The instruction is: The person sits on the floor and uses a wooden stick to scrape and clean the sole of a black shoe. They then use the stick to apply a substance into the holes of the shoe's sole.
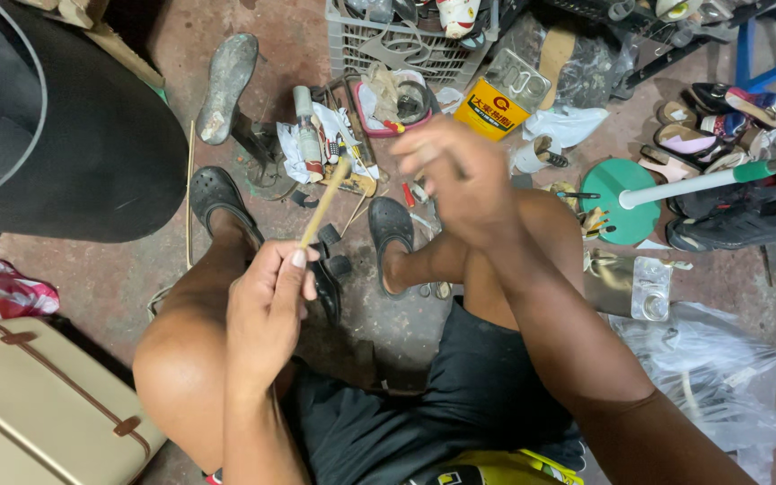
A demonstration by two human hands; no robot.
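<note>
While seen from the head view, looking down past bare knees: left hand (267, 310) closed around the lower end of a thin wooden stick (323, 203), fingers (303, 269) together and clamped on it, thumbnail pressed against the shaft. Stick rising out of the fist, well clear of the floor, between the two knees. Long axis slanted, lower end in the grip at the near left, free tip pointing up and to the right, away from the body, toward the clutter of tubes and rags beyond. Right hand (464, 175) raised just right of the stick's tip and apart from it, fingers curled inward; blurred, so cannot tell whether anything is pinched there or how tightly closed.

Below the hands, a stained, reddish concrete floor (92, 278) instead of any desk. Feet in black clogs (217, 193), one at left, one near the middle. A small dark shoe piece (327, 289) lying just under the left hand. Farther off, a metal shoe last stand (231, 76) with its sole-shaped top upward, a grey plastic crate (406, 40), a yellow tin (493, 108) tipped on its side, a green round base with a white pole (626, 199), and a heap of sandals and shoes (720, 126) at the far right. At near left, a beige case with brown trim (38, 404); at near right, crumpled clear plastic bags (720, 377).
</note>
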